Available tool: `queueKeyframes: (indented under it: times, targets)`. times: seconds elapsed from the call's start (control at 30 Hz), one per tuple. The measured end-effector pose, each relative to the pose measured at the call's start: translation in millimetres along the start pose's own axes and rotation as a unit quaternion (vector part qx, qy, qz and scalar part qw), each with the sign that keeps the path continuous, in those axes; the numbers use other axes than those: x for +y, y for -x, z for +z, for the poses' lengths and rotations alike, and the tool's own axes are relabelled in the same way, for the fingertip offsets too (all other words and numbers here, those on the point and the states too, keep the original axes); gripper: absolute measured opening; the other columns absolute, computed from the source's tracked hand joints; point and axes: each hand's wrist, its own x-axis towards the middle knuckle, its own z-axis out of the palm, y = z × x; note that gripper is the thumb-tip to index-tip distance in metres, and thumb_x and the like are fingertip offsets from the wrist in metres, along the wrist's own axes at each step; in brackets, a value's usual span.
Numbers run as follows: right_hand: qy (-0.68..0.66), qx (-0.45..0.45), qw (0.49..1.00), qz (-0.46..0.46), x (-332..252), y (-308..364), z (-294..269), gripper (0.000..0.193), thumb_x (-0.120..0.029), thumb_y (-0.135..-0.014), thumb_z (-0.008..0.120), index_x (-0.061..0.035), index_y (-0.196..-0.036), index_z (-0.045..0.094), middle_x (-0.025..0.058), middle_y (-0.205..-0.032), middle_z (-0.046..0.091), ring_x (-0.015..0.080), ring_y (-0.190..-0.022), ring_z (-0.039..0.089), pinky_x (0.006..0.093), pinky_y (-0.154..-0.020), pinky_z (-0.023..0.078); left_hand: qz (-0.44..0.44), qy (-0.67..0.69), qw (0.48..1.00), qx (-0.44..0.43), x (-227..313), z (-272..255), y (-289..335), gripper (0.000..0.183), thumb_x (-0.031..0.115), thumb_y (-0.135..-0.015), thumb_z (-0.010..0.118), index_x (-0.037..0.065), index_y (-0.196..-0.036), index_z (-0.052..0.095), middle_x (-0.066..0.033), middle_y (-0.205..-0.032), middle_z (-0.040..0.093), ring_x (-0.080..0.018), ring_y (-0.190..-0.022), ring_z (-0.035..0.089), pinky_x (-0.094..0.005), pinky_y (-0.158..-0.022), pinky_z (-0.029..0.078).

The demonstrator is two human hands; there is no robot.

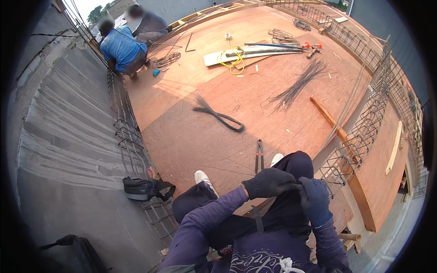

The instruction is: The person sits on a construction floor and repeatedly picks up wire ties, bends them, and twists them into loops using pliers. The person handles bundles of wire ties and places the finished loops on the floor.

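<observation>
My left hand [272,183] and my right hand [315,201], both in dark knitted work gloves, meet above my right knee. The fingers of each are curled closed where they come together. Whatever is between them, if anything, is too small or hidden to make out. On the plywood deck [200,150] just beyond my knees lie long-handled pincers [259,154] with dark grips. Farther off rests a bundle of thin dark wire [222,118] bent into a loop. A spread of loose straight wires [301,85] lies to its right.
Rebar cages run along the left [132,145] and right [364,123] deck edges. A black bag [144,188] sits at left. Boards [255,55] with a yellow cord [222,56] and a hammer [313,53] lie farther out. Two people, one in blue [122,48], crouch at far left.
</observation>
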Motion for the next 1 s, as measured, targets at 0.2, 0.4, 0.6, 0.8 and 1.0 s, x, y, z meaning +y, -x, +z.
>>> queueKeyframes:
  times: [0.2, 0.4, 0.6, 0.8, 1.0]
  targets:
    - [0.007, -0.023, 1.0, 0.012, 33.5, 5.9, -4.3, 0.013, -0.01, -0.093, 0.073, -0.0064, -0.105, 0.071, 0.0145, -0.086, 0.066, 0.0362, -0.082, 0.065, 0.0457, -0.071, 0.05, -0.094, -0.102, 0.981, 0.135, -22.2, -6.8, 24.6, 0.056, 0.057, -0.102, 0.061, 0.01, -0.072, 0.069, -0.0119, -0.067, 0.067, -0.0323, -0.06, 0.066, -0.0455, -0.058, 0.048]
    - [-0.244, -0.305, 0.921, 0.008, -11.0, -11.2, -53.3, 0.005, -0.009, -0.094, 0.071, -0.0037, -0.094, 0.071, 0.0168, -0.087, 0.072, 0.0376, -0.078, 0.069, 0.0404, -0.071, 0.053, -0.019, -0.233, 0.927, 0.294, -20.9, -13.0, 21.6, 0.059, 0.053, -0.099, 0.068, 0.009, -0.059, 0.064, -0.0108, -0.054, 0.059, -0.0285, -0.046, 0.059, -0.0434, -0.048, 0.044]
    - [-0.041, -0.02, 0.999, -0.016, 41.7, -38.3, -12.7, 0.01, -0.012, -0.096, 0.07, -0.0018, -0.098, 0.068, 0.0174, -0.085, 0.066, 0.0376, -0.078, 0.066, 0.0422, -0.071, 0.052, 0.031, -0.21, 0.917, 0.337, -11.0, -14.0, 14.4, 0.05, 0.042, -0.096, 0.073, 0.011, -0.059, 0.063, -0.0117, -0.054, 0.059, -0.0303, -0.046, 0.06, -0.0438, -0.047, 0.043]
    - [-0.262, -0.411, 0.871, -0.065, -12.8, -39.1, -62.9, 0.01, -0.016, -0.097, 0.07, -0.006, -0.098, 0.069, 0.0168, -0.088, 0.071, 0.0388, -0.082, 0.07, 0.045, -0.07, 0.053, 0.032, -0.228, 0.904, 0.36, -12.1, -21.4, 20.6, 0.046, 0.038, -0.096, 0.074, 0.012, -0.059, 0.063, -0.0122, -0.054, 0.059, -0.0303, -0.048, 0.061, -0.0444, -0.047, 0.043]
    - [0.009, -0.091, 0.996, -0.005, 24.0, -43.4, 0.3, 0.015, -0.022, -0.097, 0.071, -0.0073, -0.099, 0.071, 0.0172, -0.093, 0.073, 0.0385, -0.081, 0.07, 0.0448, -0.069, 0.054, 0.045, -0.248, 0.894, 0.369, -12.5, -22.3, 23.0, 0.044, 0.036, -0.095, 0.075, 0.012, -0.06, 0.064, -0.0114, -0.055, 0.059, -0.0298, -0.047, 0.06, -0.0437, -0.047, 0.043]
